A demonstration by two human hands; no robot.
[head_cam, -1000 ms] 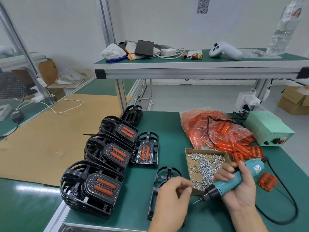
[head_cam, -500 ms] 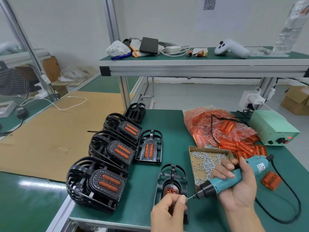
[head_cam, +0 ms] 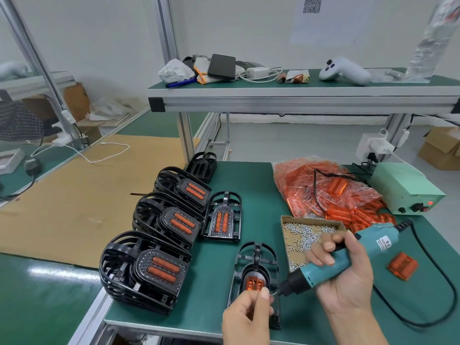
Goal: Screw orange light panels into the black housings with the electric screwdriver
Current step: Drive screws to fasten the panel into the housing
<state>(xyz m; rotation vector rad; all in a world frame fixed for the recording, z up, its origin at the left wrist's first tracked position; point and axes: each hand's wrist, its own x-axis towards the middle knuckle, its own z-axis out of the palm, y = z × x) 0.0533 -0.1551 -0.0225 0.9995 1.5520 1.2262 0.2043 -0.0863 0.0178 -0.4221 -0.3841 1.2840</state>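
A black housing point(head_cam: 256, 260) lies face down near the table's front edge with an orange light panel point(head_cam: 254, 283) seated in its back. My left hand point(head_cam: 246, 317) pinches a small screw at the panel's right side. My right hand point(head_cam: 346, 277) grips the teal electric screwdriver point(head_cam: 331, 263), whose bit tip meets the screw at my left fingertips. A cardboard tray of screws point(head_cam: 306, 235) sits just behind the screwdriver.
Three stacks of black housings with orange panels point(head_cam: 151, 270) line the table's left edge, one more point(head_cam: 221, 221) lies flat. A bag of orange panels point(head_cam: 321, 190), a loose panel point(head_cam: 402, 265), a green power supply point(head_cam: 403, 192) and the tool's cable point(head_cam: 438, 282) fill the right side.
My left hand drew back toward me, uncovering the housing and its orange panel, and now holds a screw at the bit. The screwdriver tip closed in on my left fingertips.
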